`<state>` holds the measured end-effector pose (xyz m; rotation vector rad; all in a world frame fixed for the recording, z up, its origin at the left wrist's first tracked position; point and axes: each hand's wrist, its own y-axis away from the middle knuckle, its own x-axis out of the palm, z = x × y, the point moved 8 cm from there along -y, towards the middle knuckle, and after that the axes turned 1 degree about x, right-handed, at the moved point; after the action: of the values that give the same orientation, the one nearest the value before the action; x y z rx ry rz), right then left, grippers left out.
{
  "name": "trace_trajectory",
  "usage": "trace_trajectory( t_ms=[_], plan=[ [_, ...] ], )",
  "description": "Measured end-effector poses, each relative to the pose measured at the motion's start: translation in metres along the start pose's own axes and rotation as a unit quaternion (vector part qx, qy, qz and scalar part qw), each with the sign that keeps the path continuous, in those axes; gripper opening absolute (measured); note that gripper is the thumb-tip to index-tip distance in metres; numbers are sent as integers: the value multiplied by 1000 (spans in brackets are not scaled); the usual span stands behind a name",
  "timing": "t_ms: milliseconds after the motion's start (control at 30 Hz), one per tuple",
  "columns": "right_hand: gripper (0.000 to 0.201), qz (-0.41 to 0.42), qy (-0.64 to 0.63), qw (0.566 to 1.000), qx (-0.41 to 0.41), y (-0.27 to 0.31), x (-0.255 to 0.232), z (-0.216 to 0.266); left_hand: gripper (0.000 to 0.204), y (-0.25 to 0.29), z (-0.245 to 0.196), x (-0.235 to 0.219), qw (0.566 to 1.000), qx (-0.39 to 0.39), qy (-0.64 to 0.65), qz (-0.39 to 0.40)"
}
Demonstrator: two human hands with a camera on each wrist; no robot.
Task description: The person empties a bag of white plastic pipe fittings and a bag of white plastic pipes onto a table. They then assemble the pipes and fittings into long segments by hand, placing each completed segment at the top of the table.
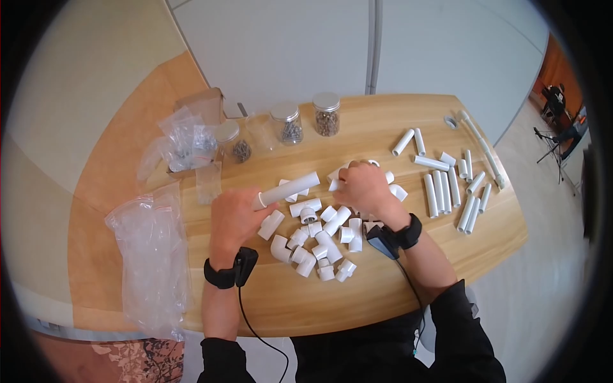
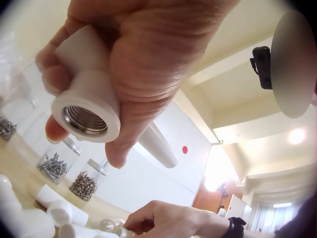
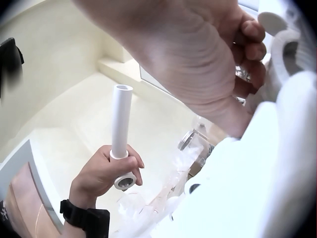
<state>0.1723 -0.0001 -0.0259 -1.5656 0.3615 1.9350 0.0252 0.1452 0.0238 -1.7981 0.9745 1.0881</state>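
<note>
My left hand (image 1: 233, 220) grips a white plastic pipe fitting (image 2: 94, 94) that has a metal-threaded mouth. From the fitting a long straight white pipe (image 1: 294, 186) sticks out, tilted up to the right in the head view. The palm and fingers hide part of the fitting. My right hand (image 1: 367, 188) is down at the far side of a pile of white fittings (image 1: 329, 242), fingers bent among them. One white fitting (image 1: 334, 185) shows right at its fingertips; I cannot tell whether the fingers pinch it.
Several loose pipe lengths (image 1: 438, 191) lie on the right of the wooden table (image 1: 268, 306). Lidded jars of screws (image 1: 327, 115) stand at the back. Clear plastic bags (image 1: 153, 255) cover the left side, near an open cardboard box (image 1: 204, 105). A longer pipe (image 1: 482, 150) lies along the right edge.
</note>
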Motion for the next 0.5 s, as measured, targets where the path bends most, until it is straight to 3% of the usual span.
trace_trajectory(
  t_ms=[33,167,333,400,500],
  plan=[
    [25,-32,-22,999,-14,0,-12,1,30,0,0,1,1000,0,0,-2],
    [26,-11,-117,993,-8,5,-39,2,30,0,2,4,1000,-3,10,-2],
    [29,-86,-167,977,-103,18,-69,14,27,0,-1,6,1000,9,6,4],
    [29,-89,-188,971,-121,21,-75,16,27,1,-5,10,992,9,122,41],
    [28,-92,-219,961,-140,25,-84,19,28,1,-8,16,977,-15,189,99]
  ],
)
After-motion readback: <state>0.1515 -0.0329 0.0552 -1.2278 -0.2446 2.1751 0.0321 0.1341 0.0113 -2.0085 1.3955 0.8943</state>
